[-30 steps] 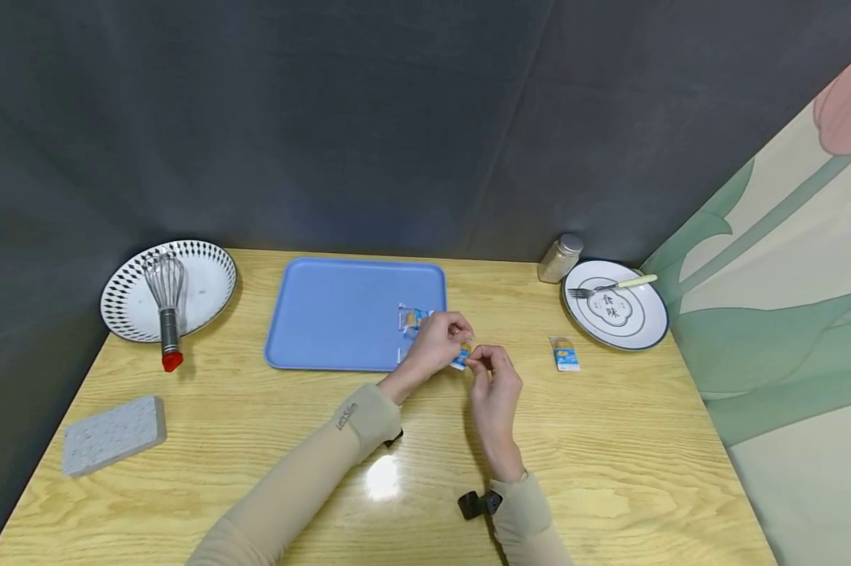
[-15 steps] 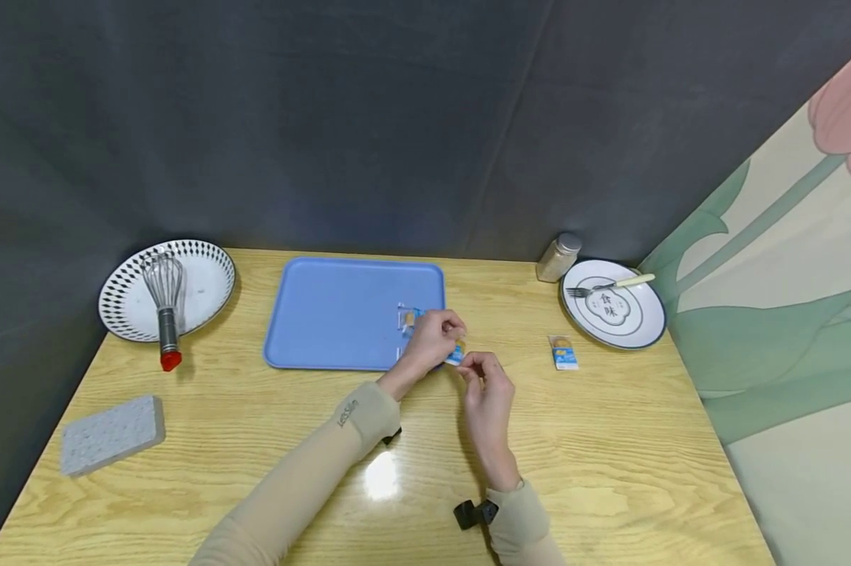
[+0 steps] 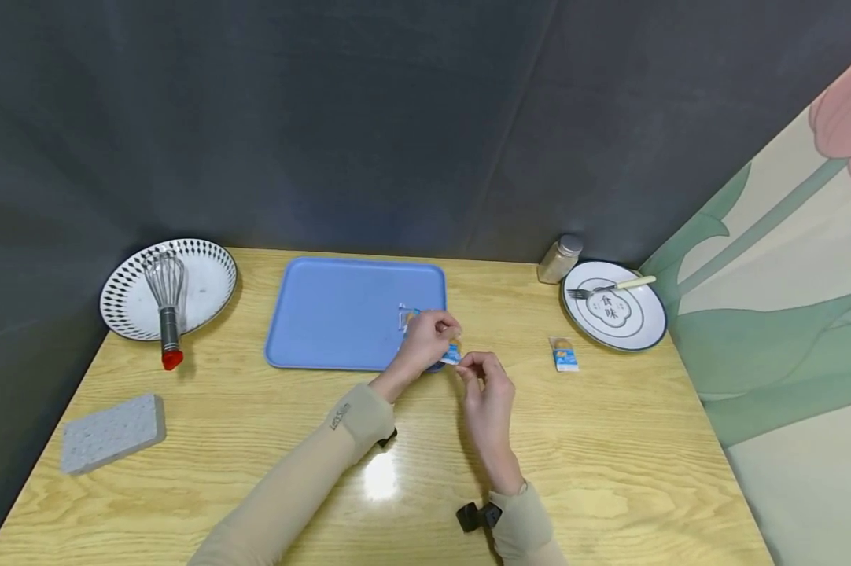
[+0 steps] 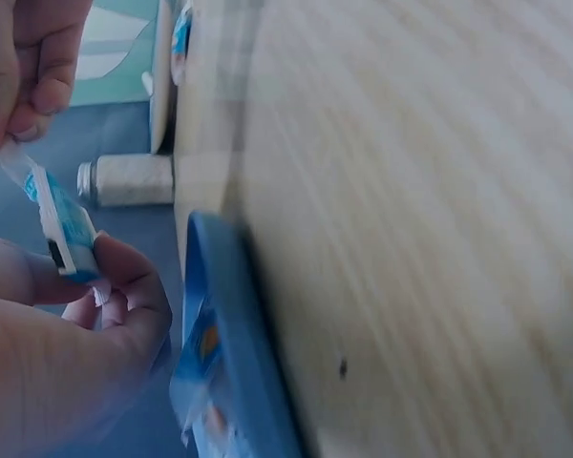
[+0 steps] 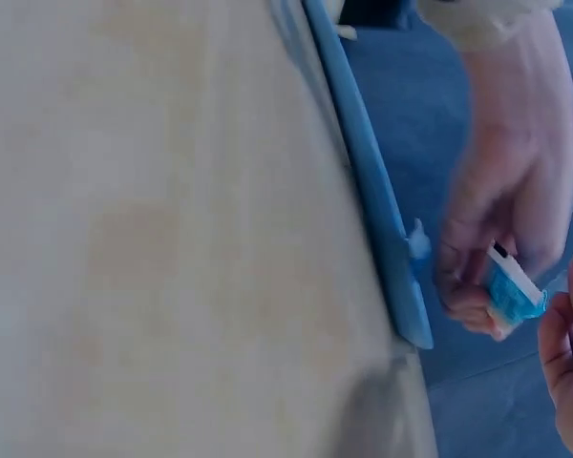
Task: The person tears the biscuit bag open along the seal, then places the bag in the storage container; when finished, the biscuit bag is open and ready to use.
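Note:
Between both hands, above the right front corner of the blue tray [image 3: 333,314], hangs a small blue-and-white snack packet [image 3: 451,354]. My left hand [image 3: 425,343] pinches one end of it between thumb and finger. Fingertips of my right hand [image 3: 491,401] pinch the clear wrapper at the other end, best seen in the left wrist view, where the packet [image 4: 65,224] is tilted. In the right wrist view the packet [image 5: 514,291] shows a dark mark on its edge. A wrapped packet [image 3: 406,316] lies on the tray, partly hidden by my left hand.
Another snack packet [image 3: 565,355] lies to the right, near a white plate [image 3: 638,326] bearing a fork [image 3: 627,283]. A shaker jar [image 3: 558,261] stands behind. On the left are a patterned plate [image 3: 213,287], a whisk [image 3: 168,318] across its rim, and a grey block [image 3: 114,436].
Both hands have shifted slightly left with the packet, bringing it closer over the tray's corner. The pinch of each hand stays the same.

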`<state>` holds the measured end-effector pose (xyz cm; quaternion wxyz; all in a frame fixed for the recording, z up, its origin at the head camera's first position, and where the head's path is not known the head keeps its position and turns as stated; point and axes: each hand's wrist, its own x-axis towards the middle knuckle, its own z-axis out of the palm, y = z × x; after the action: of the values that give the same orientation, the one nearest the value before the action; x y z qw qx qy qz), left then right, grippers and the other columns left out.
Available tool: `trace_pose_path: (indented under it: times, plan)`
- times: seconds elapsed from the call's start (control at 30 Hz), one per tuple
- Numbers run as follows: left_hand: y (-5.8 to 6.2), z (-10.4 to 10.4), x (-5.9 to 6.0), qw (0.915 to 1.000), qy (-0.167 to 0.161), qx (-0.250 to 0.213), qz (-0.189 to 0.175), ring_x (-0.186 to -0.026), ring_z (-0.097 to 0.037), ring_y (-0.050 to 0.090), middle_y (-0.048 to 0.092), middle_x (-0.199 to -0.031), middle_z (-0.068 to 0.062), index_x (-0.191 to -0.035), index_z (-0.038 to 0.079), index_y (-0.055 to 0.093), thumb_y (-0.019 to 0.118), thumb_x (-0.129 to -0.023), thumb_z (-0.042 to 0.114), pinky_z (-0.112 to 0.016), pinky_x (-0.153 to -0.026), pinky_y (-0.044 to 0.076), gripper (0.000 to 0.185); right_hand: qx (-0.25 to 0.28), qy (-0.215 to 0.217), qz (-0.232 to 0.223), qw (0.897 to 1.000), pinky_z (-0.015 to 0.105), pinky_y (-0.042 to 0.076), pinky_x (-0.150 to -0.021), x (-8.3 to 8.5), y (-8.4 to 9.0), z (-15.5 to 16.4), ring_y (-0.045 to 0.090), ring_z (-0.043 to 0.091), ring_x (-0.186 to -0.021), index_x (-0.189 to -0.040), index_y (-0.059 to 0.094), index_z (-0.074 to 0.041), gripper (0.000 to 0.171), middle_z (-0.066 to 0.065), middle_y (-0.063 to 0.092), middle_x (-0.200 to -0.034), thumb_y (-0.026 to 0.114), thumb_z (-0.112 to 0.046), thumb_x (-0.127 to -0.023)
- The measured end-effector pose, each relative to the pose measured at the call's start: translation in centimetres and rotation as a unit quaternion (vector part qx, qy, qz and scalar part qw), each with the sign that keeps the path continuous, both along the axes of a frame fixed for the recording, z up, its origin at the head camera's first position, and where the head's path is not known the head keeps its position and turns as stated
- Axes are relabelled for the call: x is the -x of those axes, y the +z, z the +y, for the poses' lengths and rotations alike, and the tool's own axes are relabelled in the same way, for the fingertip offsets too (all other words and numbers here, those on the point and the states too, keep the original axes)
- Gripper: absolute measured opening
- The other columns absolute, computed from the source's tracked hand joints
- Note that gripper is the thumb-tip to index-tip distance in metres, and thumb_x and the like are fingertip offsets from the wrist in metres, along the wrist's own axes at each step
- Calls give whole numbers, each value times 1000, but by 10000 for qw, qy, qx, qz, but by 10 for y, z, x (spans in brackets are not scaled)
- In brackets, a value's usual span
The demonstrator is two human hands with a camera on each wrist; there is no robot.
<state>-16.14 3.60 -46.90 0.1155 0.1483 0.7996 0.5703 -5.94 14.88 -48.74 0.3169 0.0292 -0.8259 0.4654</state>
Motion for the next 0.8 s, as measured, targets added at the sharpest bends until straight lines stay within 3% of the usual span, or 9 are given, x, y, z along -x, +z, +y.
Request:
trace_pose_path:
  times: [0.13, 0.23, 0.33, 0.4, 0.5, 0.63, 0.73, 0.8]
  plan:
    - [1, -13, 0, 9997, 128, -149, -128, -94, -26, 71, 75, -101, -12, -111, -4, 77, 65, -107, 8, -40, -84, 58, 17, 305, 143, 86, 9994, 15, 48, -73, 15, 11, 4, 63, 18, -79, -96, 70, 3, 9, 13, 71, -90, 78, 6, -94]
    - [2, -25, -1, 9987, 246, -367, -264, -96, -24, 72, 77, -101, -11, -113, -3, 77, 67, -107, 10, -40, -90, 58, 18, 359, 310, 52, 9989, 17, 48, -73, 31, 22, 8, 63, 19, -81, -101, 73, 3, 7, 13, 73, -95, 78, 1, -96]
    - [3, -37, 0, 9927, 497, -943, -570, -86, -18, 70, 77, -98, -13, -114, -8, 75, 69, -106, 8, -35, -83, 58, 20, 434, 554, -219, 9973, 22, 52, -79, 46, 31, 9, 67, 23, -92, -113, 73, 3, 15, 15, 74, -108, 76, -3, -100]
    - [3, -46, 2, 9830, 745, -1453, -835, -79, -13, 67, 77, -95, -11, -115, -11, 74, 69, -105, 6, -30, -77, 56, 20, 452, 671, -471, 9956, 29, 54, -83, 54, 35, 7, 69, 27, -100, -122, 70, 4, 22, 17, 73, -118, 73, -5, -102]
    - [1, -59, 6, 9620, 1185, -2161, -1174, -71, -8, 63, 76, -88, -7, -113, -16, 71, 69, -103, 1, -24, -69, 54, 19, 423, 839, -982, 9907, 36, 57, -86, 62, 34, 3, 70, 33, -103, -128, 67, 6, 27, 20, 72, -122, 71, -6, -104]
    - [-2, -75, 12, 9347, 1617, -2764, -1540, -65, -8, 64, 73, -84, -4, -113, -18, 67, 67, -102, -4, -21, -65, 56, 18, 240, 1150, -1750, 9775, 29, 58, -80, 71, 28, -5, 72, 33, -96, -123, 68, 7, 23, 21, 74, -113, 71, -5, -104]
    - [-1, -85, 13, 9229, 1705, -2990, -1725, -67, -10, 67, 72, -86, -5, -114, -17, 65, 65, -102, -7, -21, -68, 59, 16, 51, 1409, -2041, 9688, 23, 55, -74, 81, 27, -11, 71, 30, -89, -117, 71, 8, 19, 19, 75, -103, 73, -4, -102]
    - [0, -90, 14, 9212, 1693, -3017, -1780, -71, -12, 70, 71, -87, -6, -115, -16, 65, 64, -103, -7, -23, -71, 61, 15, -45, 1563, -2107, 9650, 22, 55, -71, 90, 27, -15, 71, 28, -84, -113, 72, 7, 15, 18, 75, -98, 73, -4, -102]
